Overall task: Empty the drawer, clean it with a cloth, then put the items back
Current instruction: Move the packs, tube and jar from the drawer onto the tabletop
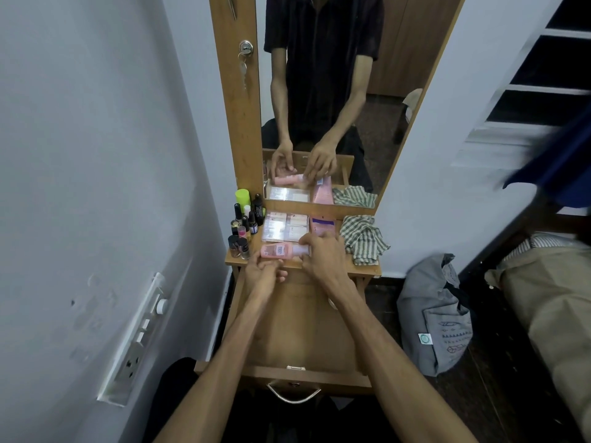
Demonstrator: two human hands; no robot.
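Far left, a wall socket strip [134, 346] sat beside the unit. On the shelf's [367, 266] left end stood a cluster of small bottles [244, 223], incl. a lime-green cap at the back. Your left hand [263, 274] hovered at the shelf's front edge, fingers loosely curled, gripping nothing, just below the pink bottle [279, 250], which lay on its side on the shelf. Clear packets [284, 226] lay flat behind it. Your right hand [323, 252] was closed on the pink bottle's white cap end, w/ a pink pouch [321, 225] behind your knuckles. Right of that, a striped cloth [363, 238] lay crumpled on the shelf. The drawer [307, 334] was pulled out under your forearms, its visible floor bare. A grey bag [438, 318] sat on the floor at right.
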